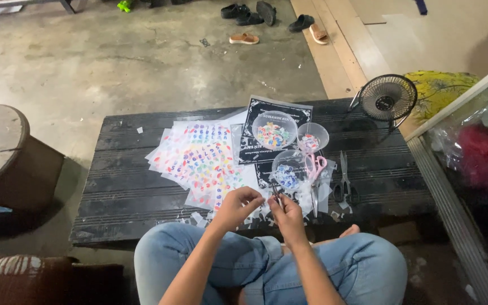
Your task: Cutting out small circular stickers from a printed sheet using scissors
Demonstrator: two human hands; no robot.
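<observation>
A small clipping is pinched in the left hand (239,204), small scissors (277,195) gripped in the right hand (287,217); beyond them, bowls (274,131) partly filled, sticker sheets (201,158) left uncut.

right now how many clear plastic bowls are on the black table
3. A big clear plastic bowl of colourful bits sits farthest back, a smaller one to its right, and a third nearest the hands. None seems hidden.

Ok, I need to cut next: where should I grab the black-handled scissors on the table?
Probably the black finger loops of the black-handled scissors, from the near side: they lie flat, loops toward you, blades pointing away.
</observation>
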